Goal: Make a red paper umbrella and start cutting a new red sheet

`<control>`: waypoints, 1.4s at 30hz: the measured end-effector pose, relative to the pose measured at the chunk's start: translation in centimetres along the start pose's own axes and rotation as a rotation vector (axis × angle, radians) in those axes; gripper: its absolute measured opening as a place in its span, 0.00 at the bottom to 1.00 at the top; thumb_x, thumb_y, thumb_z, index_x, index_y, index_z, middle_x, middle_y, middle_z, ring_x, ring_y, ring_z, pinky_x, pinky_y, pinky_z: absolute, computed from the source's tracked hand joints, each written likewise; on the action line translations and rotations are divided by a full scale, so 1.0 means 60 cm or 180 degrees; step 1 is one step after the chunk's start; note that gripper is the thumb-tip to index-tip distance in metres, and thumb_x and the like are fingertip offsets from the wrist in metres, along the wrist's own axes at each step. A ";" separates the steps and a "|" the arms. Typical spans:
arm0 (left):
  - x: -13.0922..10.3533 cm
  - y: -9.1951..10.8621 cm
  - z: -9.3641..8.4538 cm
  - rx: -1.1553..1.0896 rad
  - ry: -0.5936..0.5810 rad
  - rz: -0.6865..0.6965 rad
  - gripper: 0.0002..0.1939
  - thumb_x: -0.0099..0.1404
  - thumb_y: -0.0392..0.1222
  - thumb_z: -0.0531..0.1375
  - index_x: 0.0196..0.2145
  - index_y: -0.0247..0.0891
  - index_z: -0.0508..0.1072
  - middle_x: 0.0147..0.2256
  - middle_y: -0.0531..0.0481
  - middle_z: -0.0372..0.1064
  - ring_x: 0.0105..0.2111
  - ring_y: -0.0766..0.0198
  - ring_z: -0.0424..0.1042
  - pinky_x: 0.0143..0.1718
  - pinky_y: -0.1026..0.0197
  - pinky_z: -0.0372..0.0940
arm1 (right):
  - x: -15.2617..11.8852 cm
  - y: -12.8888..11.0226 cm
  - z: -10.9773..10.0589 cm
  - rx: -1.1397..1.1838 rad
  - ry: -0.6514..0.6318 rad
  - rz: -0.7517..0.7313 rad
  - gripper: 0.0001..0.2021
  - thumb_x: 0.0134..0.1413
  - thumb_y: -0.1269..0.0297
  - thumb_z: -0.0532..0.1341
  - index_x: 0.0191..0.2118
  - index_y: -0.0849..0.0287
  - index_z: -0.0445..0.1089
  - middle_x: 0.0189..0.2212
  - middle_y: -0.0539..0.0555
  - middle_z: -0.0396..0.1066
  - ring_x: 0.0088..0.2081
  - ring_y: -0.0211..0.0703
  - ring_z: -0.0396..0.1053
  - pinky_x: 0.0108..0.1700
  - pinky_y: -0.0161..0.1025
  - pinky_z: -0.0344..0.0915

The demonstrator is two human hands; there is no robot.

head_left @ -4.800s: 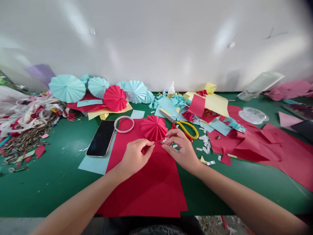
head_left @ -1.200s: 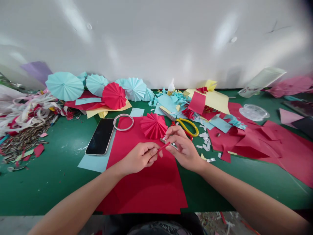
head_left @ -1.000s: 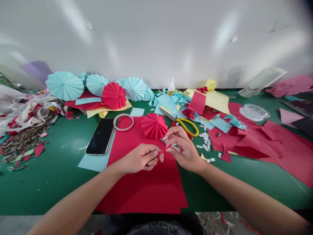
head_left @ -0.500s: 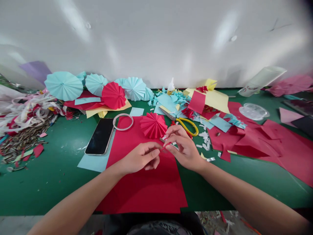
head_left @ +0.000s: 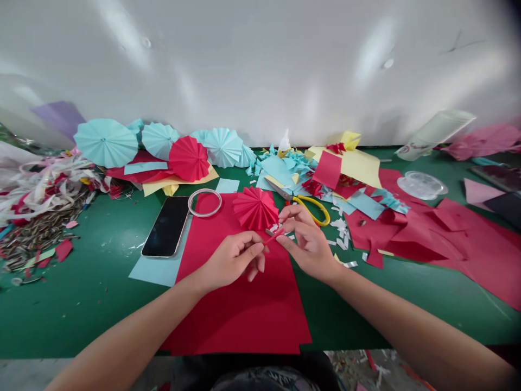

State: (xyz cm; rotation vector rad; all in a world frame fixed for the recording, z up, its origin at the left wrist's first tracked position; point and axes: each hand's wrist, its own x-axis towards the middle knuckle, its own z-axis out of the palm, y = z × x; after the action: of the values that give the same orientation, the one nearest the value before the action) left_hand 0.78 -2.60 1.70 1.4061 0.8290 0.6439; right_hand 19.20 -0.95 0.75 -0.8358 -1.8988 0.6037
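A narrow red paper strip (head_left: 273,238) is stretched between my two hands. My left hand (head_left: 236,258) pinches its left end between thumb and forefinger. On the other end my right hand (head_left: 307,244) closes with thumb and fingertips. Both hands hover over a large red paper sheet (head_left: 244,315) lying on the table. Just beyond them stands a pleated red paper rosette (head_left: 256,209). Yellow-handled scissors (head_left: 311,209) lie behind my right hand, with white paper scraps (head_left: 343,233) beside them.
On the left lie a phone (head_left: 166,227) and a clear tape ring (head_left: 204,203). Light-blue paper rosettes (head_left: 106,143) line the wall. Red paper offcuts (head_left: 431,239) spread over the right, near a clear plastic lid (head_left: 422,185). Tangled ribbons (head_left: 44,184) heap at the far left.
My hands have drawn slightly apart, and more of the red paper strip shows between them. The things on the table have stayed in place.
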 end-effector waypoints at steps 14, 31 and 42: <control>-0.001 -0.006 -0.002 -0.0151 -0.0426 -0.0211 0.15 0.66 0.46 0.46 0.27 0.34 0.61 0.18 0.55 0.62 0.13 0.74 0.57 0.16 0.69 0.53 | 0.001 -0.003 0.001 0.0088 -0.0050 -0.0043 0.02 0.50 0.66 0.59 0.29 0.56 0.67 0.38 0.54 0.57 0.43 0.45 0.60 0.46 0.47 0.60; 0.003 -0.005 0.004 0.0125 0.0331 -0.0017 0.09 0.62 0.44 0.52 0.28 0.36 0.60 0.20 0.57 0.60 0.16 0.73 0.63 0.14 0.72 0.55 | 0.000 0.005 0.004 0.0042 0.0090 0.0121 0.03 0.51 0.67 0.58 0.28 0.56 0.65 0.37 0.54 0.57 0.43 0.44 0.60 0.46 0.47 0.60; 0.001 -0.003 0.003 0.0177 0.0131 0.0061 0.11 0.65 0.43 0.48 0.27 0.36 0.60 0.20 0.58 0.58 0.14 0.76 0.59 0.14 0.72 0.52 | 0.001 -0.001 0.003 -0.0100 0.0186 0.0002 0.04 0.49 0.71 0.59 0.27 0.57 0.63 0.36 0.54 0.57 0.41 0.43 0.61 0.43 0.44 0.62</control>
State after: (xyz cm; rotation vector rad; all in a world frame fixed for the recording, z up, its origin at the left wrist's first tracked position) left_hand 0.98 -2.67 1.49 1.4567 0.8727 0.6707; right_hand 19.04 -0.97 0.73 -0.8653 -1.8592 0.5453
